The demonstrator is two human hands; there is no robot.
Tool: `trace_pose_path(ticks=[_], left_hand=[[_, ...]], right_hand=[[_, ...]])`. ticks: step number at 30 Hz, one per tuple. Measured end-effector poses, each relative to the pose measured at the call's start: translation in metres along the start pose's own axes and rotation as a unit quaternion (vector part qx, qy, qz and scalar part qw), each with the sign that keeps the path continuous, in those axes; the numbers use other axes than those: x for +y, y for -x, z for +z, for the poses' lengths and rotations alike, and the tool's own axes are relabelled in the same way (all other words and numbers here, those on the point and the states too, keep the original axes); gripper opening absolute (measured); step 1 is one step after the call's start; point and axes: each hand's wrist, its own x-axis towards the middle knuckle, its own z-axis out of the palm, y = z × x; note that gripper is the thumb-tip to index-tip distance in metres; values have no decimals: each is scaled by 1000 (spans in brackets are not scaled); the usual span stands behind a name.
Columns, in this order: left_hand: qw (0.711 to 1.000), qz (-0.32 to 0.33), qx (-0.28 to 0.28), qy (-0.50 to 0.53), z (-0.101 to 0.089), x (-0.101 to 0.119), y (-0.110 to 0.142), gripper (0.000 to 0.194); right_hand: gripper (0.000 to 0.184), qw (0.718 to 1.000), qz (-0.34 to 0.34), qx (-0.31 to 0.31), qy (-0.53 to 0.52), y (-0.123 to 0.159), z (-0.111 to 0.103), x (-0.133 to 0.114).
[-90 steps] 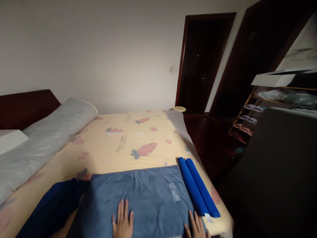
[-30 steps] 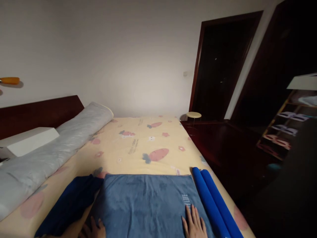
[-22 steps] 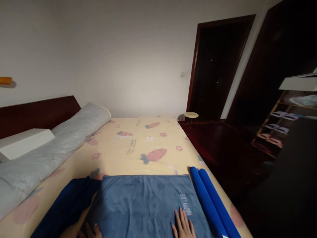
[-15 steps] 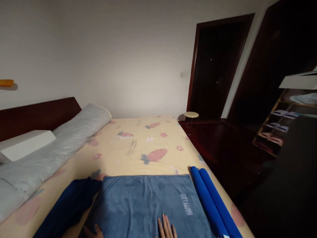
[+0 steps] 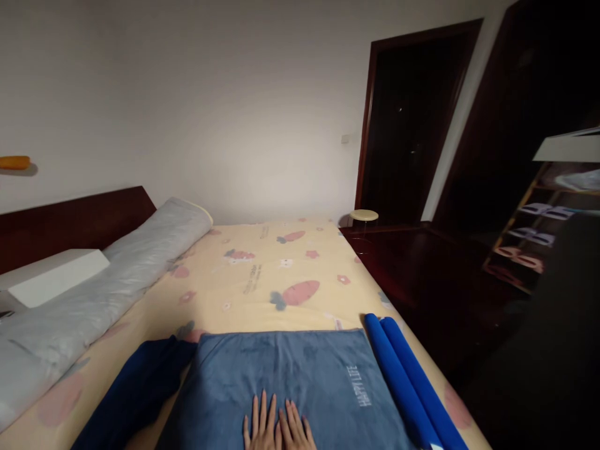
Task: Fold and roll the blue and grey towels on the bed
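A grey-blue plush towel (image 5: 225, 375) with "HAPPY LIFE" lettering lies spread on the bed, running out of view at the bottom. My left hand (image 5: 262, 428) rests flat on it near the lower middle, fingers spread. Right beside it, thumbs close together, my right hand (image 5: 296, 430) also lies flat on the cloth with fingers stretched out. To the left of the towel is a crumpled dark navy cloth (image 5: 135, 387). Two blue foam-like rolls (image 5: 405, 381) lie side by side along its right edge.
The bed sheet (image 5: 262, 312) is yellow with carrot prints. A long grey rolled bundle (image 5: 140, 256) and a white box (image 5: 60, 278) lie along the headboard (image 5: 75, 219). Beyond the bed's right edge stand a round stool (image 5: 364, 215) and a shoe rack (image 5: 522, 231).
My left hand has moved right from the towel's lower left to the middle. My right hand has shifted slightly left, so both now lie side by side. The view has tilted slightly.
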Motion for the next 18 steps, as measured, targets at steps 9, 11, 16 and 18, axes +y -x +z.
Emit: trace_pose_path(ticks=[9,11,16,18], left_hand=[[986,-119,79,88,-21,-45,-16,58],[976,-179,114,55,-23,-65,-21,59],[982,-180,61,-15,-15,-70,-23,57],[985,-156,72,-21,-9,-46,-22,59]], right_hand=[[50,996,77,-37,-11,-6,-70,69],[53,989,134,12,52,-4,-84,92],[57,982,143,33,115,4,-75,110],[54,986,133,23,97,2,-60,94]])
